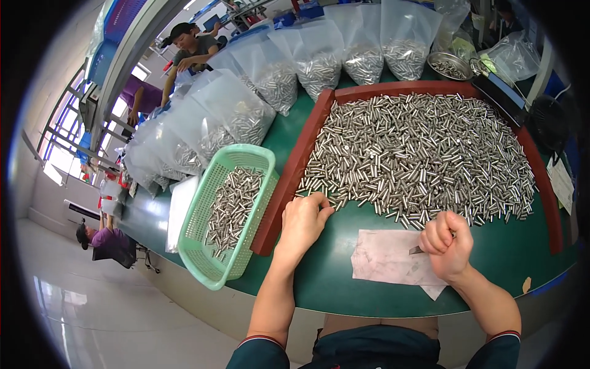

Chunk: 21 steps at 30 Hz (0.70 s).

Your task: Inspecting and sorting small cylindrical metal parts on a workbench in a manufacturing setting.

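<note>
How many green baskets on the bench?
1: the mint-green basket, left of the red frame and the left hand. More could be hidden behind the plastic bags.

No words, numbers or signs could be read at the green bench point(332, 261). On the paper sheet point(560, 186) at its right end, any writing was too small to make out. The slim dark-screened device point(505, 97) near the far right corner showed no legible characters, the clear bags point(279, 86) bore no readable label, and the pale pink sheet point(387, 253) carried only dark smudges.
</note>
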Motion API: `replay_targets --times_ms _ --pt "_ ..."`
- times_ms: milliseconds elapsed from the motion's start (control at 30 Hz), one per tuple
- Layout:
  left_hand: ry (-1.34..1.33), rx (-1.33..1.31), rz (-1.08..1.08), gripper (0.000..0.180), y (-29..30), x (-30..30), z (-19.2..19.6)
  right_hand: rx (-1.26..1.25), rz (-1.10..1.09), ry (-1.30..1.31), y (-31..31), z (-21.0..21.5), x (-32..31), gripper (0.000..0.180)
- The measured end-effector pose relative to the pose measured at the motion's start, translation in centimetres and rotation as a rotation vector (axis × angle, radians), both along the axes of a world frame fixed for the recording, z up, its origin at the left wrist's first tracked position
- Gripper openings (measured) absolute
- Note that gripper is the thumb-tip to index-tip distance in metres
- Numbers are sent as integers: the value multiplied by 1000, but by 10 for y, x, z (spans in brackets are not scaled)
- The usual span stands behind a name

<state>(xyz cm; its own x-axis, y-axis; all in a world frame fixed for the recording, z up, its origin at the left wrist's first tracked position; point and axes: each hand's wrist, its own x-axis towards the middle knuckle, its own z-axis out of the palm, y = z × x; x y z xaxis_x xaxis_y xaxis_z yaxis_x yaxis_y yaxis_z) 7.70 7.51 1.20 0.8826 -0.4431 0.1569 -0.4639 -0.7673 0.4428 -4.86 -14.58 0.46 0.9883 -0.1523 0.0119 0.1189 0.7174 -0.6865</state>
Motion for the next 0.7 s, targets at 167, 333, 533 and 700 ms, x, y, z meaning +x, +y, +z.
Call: replay_targets --times_ms 167,333,533,700 --pt "517 -553 -185 20 -3 0 15 -26 18 -13 0 -1 2 40" --pt "1470 -1363 -226 11 -14 -6 10 -21 14 -2 0 1 3 40" --pt "1524 -1295 -202 16 -27 -15 -1 -20 11 16 0 1 3 40" --pt "1509 -1264 -209 15 -27 -16 -2 -26 19 9 0 2 3 40"
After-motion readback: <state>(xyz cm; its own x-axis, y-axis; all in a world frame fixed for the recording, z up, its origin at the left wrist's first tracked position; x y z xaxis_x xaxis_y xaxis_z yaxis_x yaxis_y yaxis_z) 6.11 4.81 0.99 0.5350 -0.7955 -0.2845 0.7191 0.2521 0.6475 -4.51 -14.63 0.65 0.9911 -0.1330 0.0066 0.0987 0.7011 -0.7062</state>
